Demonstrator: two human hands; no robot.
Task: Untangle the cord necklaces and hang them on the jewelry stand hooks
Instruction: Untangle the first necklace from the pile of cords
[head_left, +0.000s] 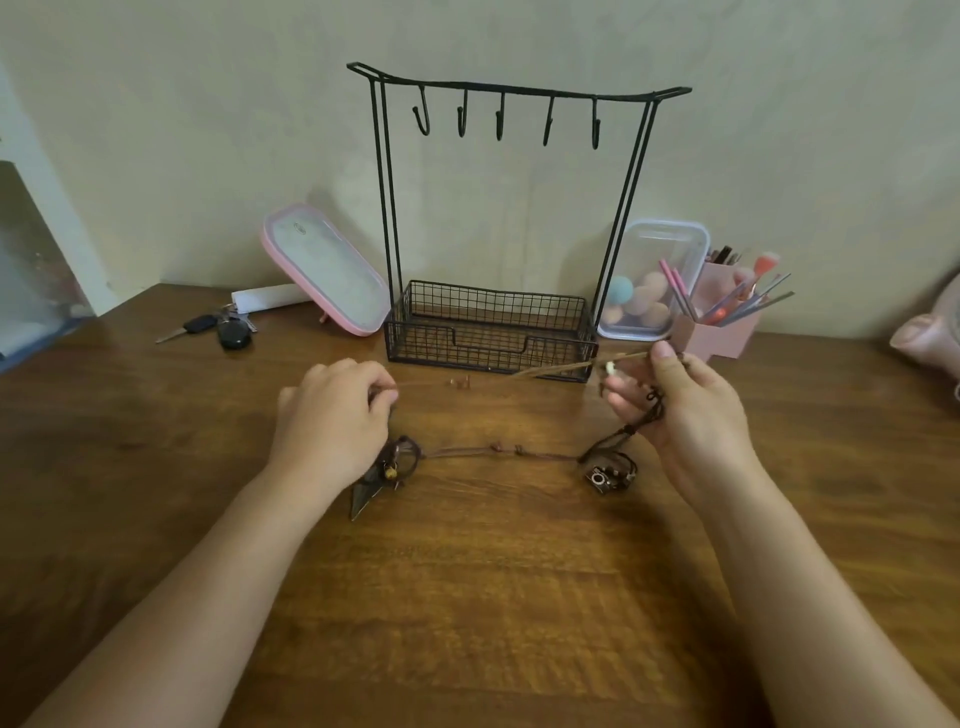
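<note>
Stretches pale cord (550, 368) taut above table (467, 597) between left hand (332, 415), curled fingertips pinching one end, and right hand (680, 415), thumb and forefinger pinching the other, presumably to separate strands; rests darker cord necklaces (467, 451) with pendants before jewelry stand (467, 345); shows hooks (500, 122) unloaded.

Left hand (332, 415), right hand (680, 410) pinch cord necklaces (498, 451) over table (467, 597); stand hooks (501, 117) bare.

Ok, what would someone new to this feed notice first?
Probably the black jewelry stand at the back centre, all five hooks bare. In front of it the left hand and right hand hold a brown cord stretched between them, above a darker cord on the table with a camera-shaped pendant at its right end.
</note>
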